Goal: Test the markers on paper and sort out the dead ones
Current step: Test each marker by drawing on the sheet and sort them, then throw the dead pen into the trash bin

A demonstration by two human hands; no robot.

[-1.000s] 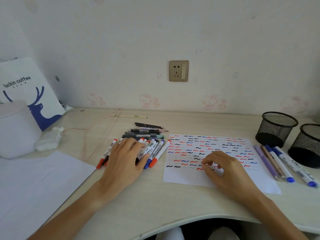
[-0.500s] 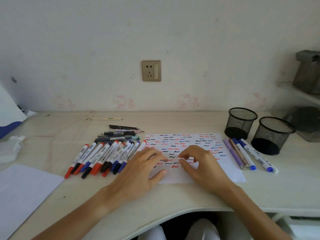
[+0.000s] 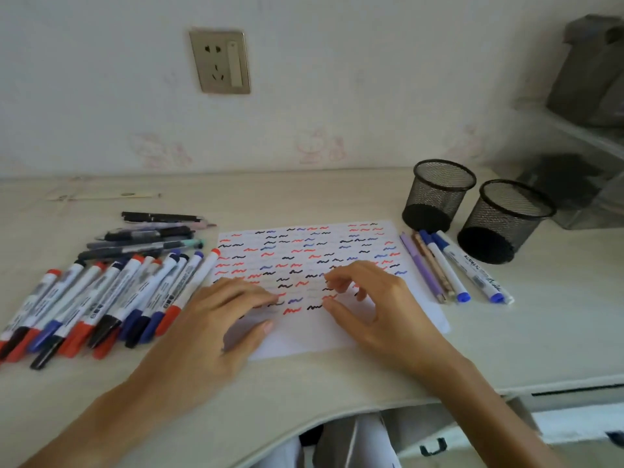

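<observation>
A white test sheet [image 3: 344,244] covered with red, blue and black squiggles lies in the middle of the desk. My left hand [image 3: 216,319] rests flat on its lower left part, fingers spread, holding nothing. My right hand [image 3: 374,305] hovers over its lower right part with fingers curled and apart, empty. A row of several white markers [image 3: 111,298] with red, blue and black caps lies left of the sheet. Behind them lie several dark pens [image 3: 148,238]. Right of the sheet lie several pens and blue-capped markers [image 3: 452,265].
Two black mesh pen cups [image 3: 439,194] [image 3: 506,217] stand at the right, both looking empty. A wall socket [image 3: 221,60] sits above the desk. A thin stick [image 3: 108,196] lies at the back left. Grey boxes [image 3: 587,79] sit on a shelf at far right. The desk's curved front edge [image 3: 304,423] is near me.
My left hand left the marker row and came to rest on the sheet's left part. The view swung right and came closer to the desk. My right hand stayed over the sheet.
</observation>
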